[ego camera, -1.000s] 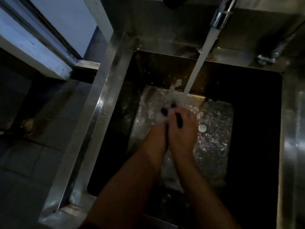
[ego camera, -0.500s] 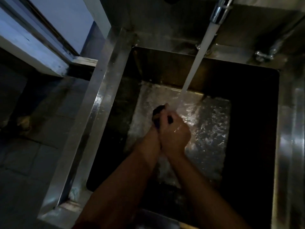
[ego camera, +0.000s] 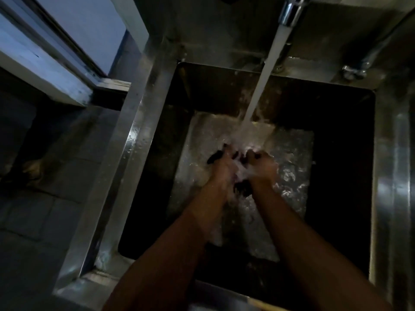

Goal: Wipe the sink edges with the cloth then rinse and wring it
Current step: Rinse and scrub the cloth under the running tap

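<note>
A deep steel sink [ego camera: 139,140] fills the middle of the view. From the tap [ego camera: 290,10] at the top a white stream of water [ego camera: 262,86] falls onto my hands. My left hand [ego camera: 221,169] and my right hand [ego camera: 261,164] are side by side in the basin, both closed on a dark cloth [ego camera: 242,187]. Dark bits of the cloth stick out past the left fingers and hang between the wrists. Splashing water blurs the fingers and hides most of the cloth.
The sink's wet left rim runs diagonally beside a dark tiled floor [ego camera: 45,198]. A white frame [ego camera: 40,61] crosses the upper left. A valve fitting [ego camera: 352,71] sits on the back ledge at the right. The right rim [ego camera: 390,176] is broad steel.
My hands were pressed together around the bunched cloth; now they have drawn slightly apart with the cloth stretched between them, directly under the stream.
</note>
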Available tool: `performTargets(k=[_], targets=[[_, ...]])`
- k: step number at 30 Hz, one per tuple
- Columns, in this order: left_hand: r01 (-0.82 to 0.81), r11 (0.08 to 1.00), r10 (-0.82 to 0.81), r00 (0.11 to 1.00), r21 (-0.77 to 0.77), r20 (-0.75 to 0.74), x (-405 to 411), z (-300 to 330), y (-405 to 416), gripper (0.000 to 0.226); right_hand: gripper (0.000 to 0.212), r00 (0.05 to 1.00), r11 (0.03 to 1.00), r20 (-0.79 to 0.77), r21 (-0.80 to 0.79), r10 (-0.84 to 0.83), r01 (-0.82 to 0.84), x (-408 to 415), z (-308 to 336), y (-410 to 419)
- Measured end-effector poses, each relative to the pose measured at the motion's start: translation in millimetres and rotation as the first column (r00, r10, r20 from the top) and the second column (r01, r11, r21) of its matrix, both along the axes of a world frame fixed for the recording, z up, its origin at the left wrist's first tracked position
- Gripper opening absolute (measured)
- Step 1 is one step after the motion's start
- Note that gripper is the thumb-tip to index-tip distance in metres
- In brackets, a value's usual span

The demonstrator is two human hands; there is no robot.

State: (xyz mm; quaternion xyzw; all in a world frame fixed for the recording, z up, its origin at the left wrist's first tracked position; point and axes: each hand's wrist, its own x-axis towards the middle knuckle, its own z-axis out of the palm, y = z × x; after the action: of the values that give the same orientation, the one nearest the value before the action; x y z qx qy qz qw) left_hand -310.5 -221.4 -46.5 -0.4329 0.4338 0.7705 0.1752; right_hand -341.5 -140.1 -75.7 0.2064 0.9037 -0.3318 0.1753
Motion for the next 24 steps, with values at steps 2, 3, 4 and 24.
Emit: performTargets(k=[2,3,4,24], targets=[[0.038,0.991,-0.040,0.999,-0.132,-0.012,-2,12,5,0.056,0.048,0.982,0.989,0.128,0.036,0.141,-0.147,-17,-12,16],[0.086,0.956,-0.107,0.993,-0.281,-0.060,-4,4,4,0.048,0.054,0.977,0.983,0.129,0.042,0.172,-0.179,-25,-10,21],[0.163,0.886,-0.232,0.966,-0.434,-0.111,-6,8,3,0.043,0.058,0.977,0.983,0.109,-0.017,0.184,-0.183,-31,-7,25],[-0.036,0.941,-0.062,0.960,0.336,0.274,68,-33,-15,0.087,0.029,0.795,0.393,0.510,-0.692,-0.328,0.606,21,45,-14]])
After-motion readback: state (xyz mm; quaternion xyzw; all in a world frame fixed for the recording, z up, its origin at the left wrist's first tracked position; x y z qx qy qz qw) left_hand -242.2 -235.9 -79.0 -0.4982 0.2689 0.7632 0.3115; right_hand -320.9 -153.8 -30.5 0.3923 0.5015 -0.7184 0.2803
